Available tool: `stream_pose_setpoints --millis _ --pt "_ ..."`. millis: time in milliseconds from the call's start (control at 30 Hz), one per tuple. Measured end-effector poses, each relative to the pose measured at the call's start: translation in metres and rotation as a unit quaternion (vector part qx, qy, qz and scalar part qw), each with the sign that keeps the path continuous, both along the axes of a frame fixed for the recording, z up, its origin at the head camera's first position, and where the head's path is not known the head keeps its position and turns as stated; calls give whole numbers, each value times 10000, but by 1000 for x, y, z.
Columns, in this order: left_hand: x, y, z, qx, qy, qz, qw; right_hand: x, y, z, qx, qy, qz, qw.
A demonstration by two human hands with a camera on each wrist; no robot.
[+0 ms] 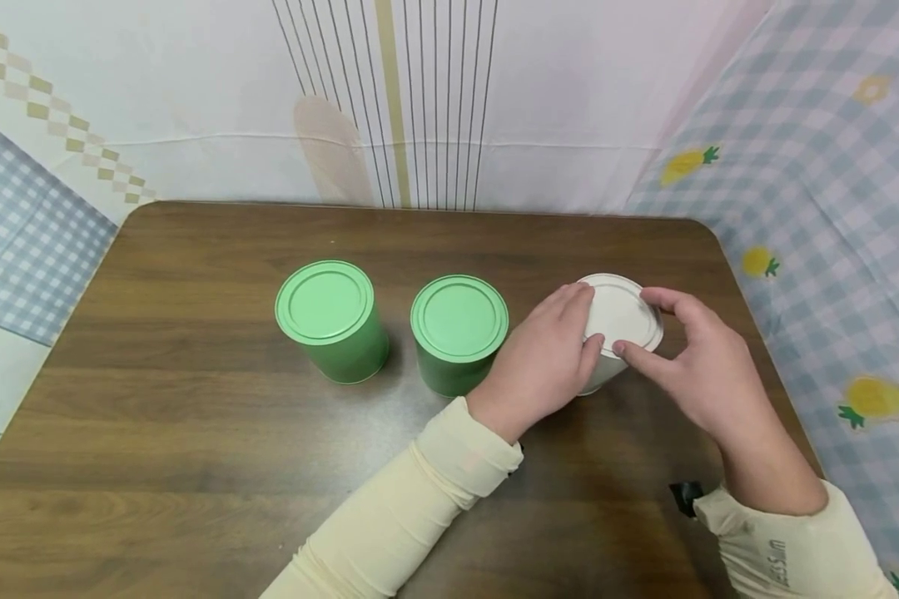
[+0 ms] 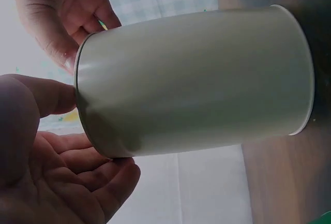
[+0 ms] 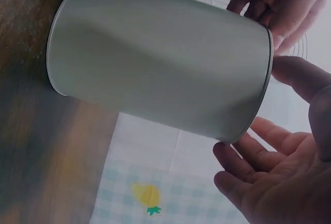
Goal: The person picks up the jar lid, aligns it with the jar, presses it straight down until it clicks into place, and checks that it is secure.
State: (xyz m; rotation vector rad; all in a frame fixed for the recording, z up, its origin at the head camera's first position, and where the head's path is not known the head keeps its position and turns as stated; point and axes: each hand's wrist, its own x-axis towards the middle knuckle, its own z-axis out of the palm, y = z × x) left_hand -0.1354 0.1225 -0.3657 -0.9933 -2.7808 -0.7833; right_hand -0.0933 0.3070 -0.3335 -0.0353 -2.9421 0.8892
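Note:
A white can [image 1: 620, 314] with a round lid stands upright on the table's right side. My left hand [image 1: 543, 358] holds its upper rim from the left, thumb on the near edge. From the right, my right hand [image 1: 712, 366] grips the same rim between thumb and fingers. Both wrist views show the can's plain pale wall, the can [image 2: 196, 79] meeting the tabletop at its base. The two thumbs sit close together at the rim. To the left stand two green lidded cans, a middle one [image 1: 459, 320] near my left hand and a farther one [image 1: 325, 304].
The brown wooden table [image 1: 157, 416] has a back edge against a patterned cloth backdrop [image 1: 217, 91]. A checked cloth with pineapples [image 1: 854, 249] hangs along the right side. My left forearm sleeve [image 1: 404, 507] crosses the table's front.

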Motion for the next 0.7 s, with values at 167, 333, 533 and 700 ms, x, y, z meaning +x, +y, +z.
stream_pose_setpoints --millis 167,333,533,700 --pt "-2 -1 0 19 -374 -103 9992 -1 -2 -5 -61 36 -15 10000" --pt "-4 -3 -4 326 -560 -278 9975 2 -4 -11 -151 435 26 9989" --pt "-4 -6 -9 600 -619 -477 9951 4 -4 -15 -283 835 89 9961" --pt "-3 -9 -11 668 -721 -514 9938 6 -5 -16 -325 1129 159 9929"
